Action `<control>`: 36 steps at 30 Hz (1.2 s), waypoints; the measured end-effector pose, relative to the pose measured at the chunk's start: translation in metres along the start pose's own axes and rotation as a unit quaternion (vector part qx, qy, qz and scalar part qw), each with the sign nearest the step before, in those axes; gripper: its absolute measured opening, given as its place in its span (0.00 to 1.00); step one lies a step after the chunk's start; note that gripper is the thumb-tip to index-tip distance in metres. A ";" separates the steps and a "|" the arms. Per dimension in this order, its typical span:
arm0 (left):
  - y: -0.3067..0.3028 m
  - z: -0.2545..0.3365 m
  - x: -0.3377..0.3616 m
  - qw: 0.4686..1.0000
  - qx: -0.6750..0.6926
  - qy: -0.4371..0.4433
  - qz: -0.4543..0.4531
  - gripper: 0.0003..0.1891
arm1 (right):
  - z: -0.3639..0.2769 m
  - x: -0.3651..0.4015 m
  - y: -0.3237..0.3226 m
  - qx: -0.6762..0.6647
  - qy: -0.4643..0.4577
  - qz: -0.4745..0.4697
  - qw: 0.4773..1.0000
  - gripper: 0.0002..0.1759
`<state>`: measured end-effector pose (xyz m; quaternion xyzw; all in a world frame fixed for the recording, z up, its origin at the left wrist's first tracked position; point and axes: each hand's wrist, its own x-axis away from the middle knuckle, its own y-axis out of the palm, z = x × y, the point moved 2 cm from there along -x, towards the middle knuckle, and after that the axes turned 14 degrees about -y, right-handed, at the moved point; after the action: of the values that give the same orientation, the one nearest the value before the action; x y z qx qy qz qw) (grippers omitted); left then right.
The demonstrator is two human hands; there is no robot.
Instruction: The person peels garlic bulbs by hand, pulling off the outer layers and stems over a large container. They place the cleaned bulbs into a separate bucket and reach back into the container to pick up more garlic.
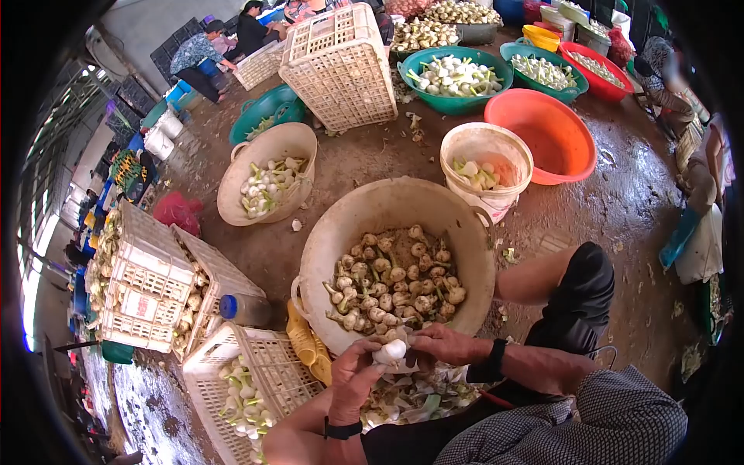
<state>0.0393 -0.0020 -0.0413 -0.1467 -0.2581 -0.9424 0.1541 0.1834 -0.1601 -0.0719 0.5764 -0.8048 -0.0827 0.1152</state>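
A white garlic bulb (390, 353) is held over the near rim of a big pale tub (322, 260). My left hand (354, 380) is closed around the bulb's left side, thumb and fingers pressed to it. On the other side, my right hand (448, 345) has its fingers curled closed against the bulb, where some brownish papery skin shows; its fingertips are partly hidden. Inside the tub lies a heap of unpeeled garlic bulbs (397, 280) with dirt and short stems. Below my hands, loose garlic peelings (418, 399) are piled between my legs.
A white crate (267, 364) with peeled garlic stands at my left, beside yellow footwear (306, 341) and a blue-lidded jar (248, 308). Ahead are a beige basin (232, 198), a white bucket (484, 143) and an orange basin (570, 139). Several people work around the wet floor.
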 end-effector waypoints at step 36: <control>0.014 -0.027 -0.001 0.839 -0.541 0.030 0.037 0.15 | 0.071 0.011 0.009 -0.046 0.151 -0.030 0.987 0.27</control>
<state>0.0403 -0.0270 -0.0581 -0.1884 0.3037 -0.9293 0.0929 0.1525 -0.1674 -0.1363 0.6003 -0.7559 -0.0352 0.2589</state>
